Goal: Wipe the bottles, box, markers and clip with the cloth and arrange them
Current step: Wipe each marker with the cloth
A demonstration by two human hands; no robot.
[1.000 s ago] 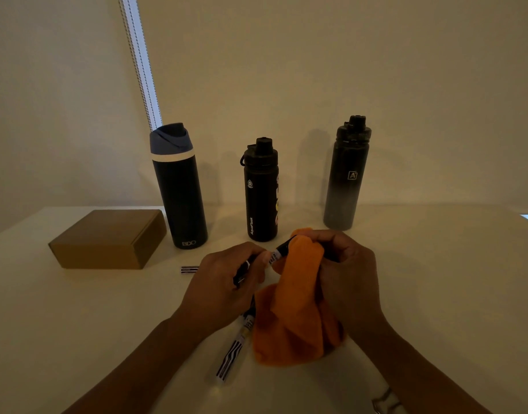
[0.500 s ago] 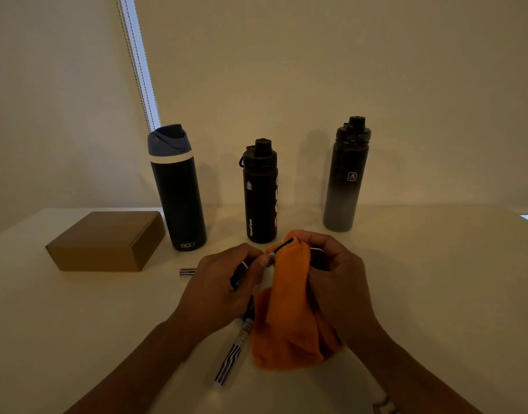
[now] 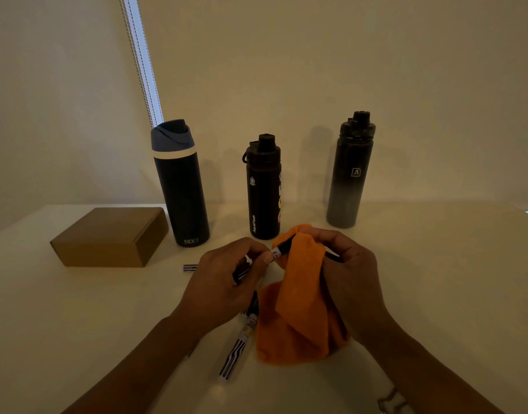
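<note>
- Marker (image 3: 282, 248) is held just above the table (image 3: 436, 279), in front of the middle bottle (image 3: 264, 189), between both hands.
- Its left end is pinched by the left hand (image 3: 227, 282). The right hand (image 3: 352, 279) grips the cloth (image 3: 301, 309), which is wrapped round the other half.
- To wipe it well, I think the left hand should pinch tight and turn the marker slowly while the cloth slides along it, so every side gets rubbed. After that, swap ends, or the pinched end would be missed.
- It is thin and black, with a white label band by the left fingers.
- The cloth is orange, and its low end rests on the table.
- A second marker (image 3: 239, 345) lies on the table under the hands, just beside the cloth. A third marker (image 3: 190, 267) pokes out past the left hand.
- The box (image 3: 107, 237) sits near the table's left edge, just beside the left bottle (image 3: 180, 186). The right bottle (image 3: 349, 174) stands with the others along the back edge.
</note>
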